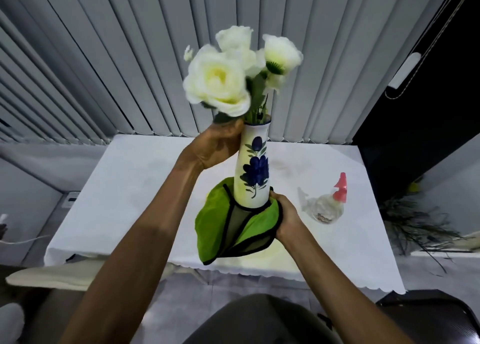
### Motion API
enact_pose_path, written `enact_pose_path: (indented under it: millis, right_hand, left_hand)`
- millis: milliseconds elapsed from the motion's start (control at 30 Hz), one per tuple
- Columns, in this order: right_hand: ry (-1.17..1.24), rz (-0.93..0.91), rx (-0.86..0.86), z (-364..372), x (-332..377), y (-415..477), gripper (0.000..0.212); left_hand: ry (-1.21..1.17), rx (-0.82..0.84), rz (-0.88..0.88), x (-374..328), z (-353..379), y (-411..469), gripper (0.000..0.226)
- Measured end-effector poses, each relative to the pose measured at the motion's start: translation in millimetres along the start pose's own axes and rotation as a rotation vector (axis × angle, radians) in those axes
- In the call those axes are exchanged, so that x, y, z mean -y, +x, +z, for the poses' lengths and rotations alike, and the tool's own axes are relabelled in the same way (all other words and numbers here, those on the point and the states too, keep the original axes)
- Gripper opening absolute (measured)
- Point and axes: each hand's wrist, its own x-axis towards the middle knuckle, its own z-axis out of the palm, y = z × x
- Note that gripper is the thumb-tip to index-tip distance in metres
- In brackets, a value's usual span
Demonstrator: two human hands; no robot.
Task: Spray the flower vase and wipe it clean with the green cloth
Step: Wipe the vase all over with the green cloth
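A tall white vase (253, 167) painted with blue flowers is lifted above the table, holding white artificial flowers (233, 70). My left hand (218, 146) grips the vase near its neck, from the left. The green cloth (233, 226), edged in black, is wrapped around the vase's base. My right hand (285, 216) clasps the cloth against the bottom of the vase from the right. The bottom of the vase is hidden by the cloth. A clear spray bottle (326, 206) with a pink nozzle lies on its side on the table to the right.
The table (124, 187) carries a white cloth with a scalloped front edge. Grey vertical blinds (104, 57) hang behind it. Dry twigs (415, 226) lie off the table's right side. A dark chair (436, 310) stands at the lower right.
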Motion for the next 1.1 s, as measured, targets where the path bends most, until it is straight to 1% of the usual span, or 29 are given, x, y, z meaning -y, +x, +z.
enact_pose_path:
  millis: [67,133,200,267,300,333,367,433,467,533,567,600,633,700,733,767,800,900,967,1033,1100]
  right_hand:
    - [-0.027,-0.004,-0.001,4.6,-1.3,-0.7,0.029]
    - [-0.032,0.011,-0.010,8.5,-0.9,1.6,0.026]
    - [-0.042,0.025,-0.017,9.9,-1.0,1.7,0.031]
    - [-0.030,0.015,-0.045,11.1,-1.0,1.3,0.039]
    - [-0.007,0.000,-0.088,12.2,-0.4,1.2,0.038]
    - [0.019,-0.056,-0.146,13.1,-0.9,3.7,0.035]
    - [0.035,-0.160,-0.218,13.6,-1.5,6.7,0.033]
    - [-0.025,-0.476,-0.380,16.3,2.2,5.8,0.031]
    - [-0.074,-0.657,-0.409,19.7,4.7,3.3,0.032]
    - [-0.213,-0.969,-0.361,32.6,9.7,-9.4,0.039]
    - [-0.308,-1.084,-0.286,38.8,11.5,-11.9,0.040]
    - [-0.435,-1.166,-0.175,44.9,12.2,-12.1,0.040]
    - [-0.626,-1.239,-0.075,48.2,12.0,-7.7,0.046]
    - [-1.090,-1.386,0.005,48.0,15.3,14.0,0.081]
    - [-1.229,-1.450,-0.008,42.9,19.1,26.5,0.090]
    - [-1.283,-1.497,-0.028,39.1,22.0,34.8,0.089]
    - [-1.282,-1.515,-0.039,34.9,23.0,42.5,0.084]
    - [-1.220,-1.488,0.051,28.9,18.6,50.6,0.073]
    - [-1.267,-1.542,0.112,28.4,16.4,49.7,0.065]
    - [-1.359,-1.660,0.174,26.1,16.1,51.0,0.058]
    - [-1.381,-1.729,0.224,24.5,15.6,51.8,0.053]
  left_hand:
    - [0.019,0.025,0.005,3.9,-2.1,2.7,0.050]
    - [0.007,0.002,0.009,8.6,-3.9,5.7,0.057]
    - [0.003,-0.031,0.024,12.7,-8.3,8.3,0.064]
    - [0.005,-0.053,0.037,15.5,-11.6,8.3,0.072]
    - [0.007,-0.076,0.043,17.9,-12.4,8.1,0.078]
    - [0.015,-0.106,0.049,19.1,-14.3,8.4,0.081]
    - [0.029,-0.133,0.061,18.6,-15.7,7.5,0.080]
    - [0.069,-0.176,0.081,18.1,-18.1,7.0,0.068]
    - [0.097,-0.195,0.086,18.1,-19.9,7.6,0.059]
    - [0.146,-0.226,0.095,18.4,-18.4,8.7,0.029]
    - [0.152,-0.224,0.097,19.2,-15.8,9.0,0.018]
    - [0.141,-0.227,0.087,20.4,-14.3,9.6,0.016]
    - [0.108,-0.238,0.058,22.5,-12.3,10.2,0.019]
    - [0.036,-0.285,0.022,21.4,-7.1,7.8,0.030]
    - [0.021,-0.287,0.019,22.1,-5.2,7.5,0.030]
    - [0.021,-0.274,0.030,22.0,-3.0,7.5,0.025]
    - [0.019,-0.273,0.049,22.7,-2.0,6.8,0.022]
    - [-0.017,-0.277,0.066,25.0,-4.0,5.0,0.018]
    - [-0.043,-0.294,0.050,24.1,-8.2,4.8,0.017]
    - [-0.009,-0.333,0.048,18.2,-10.0,7.1,0.025]
    - [0.045,-0.370,0.054,14.1,-10.8,9.0,0.034]
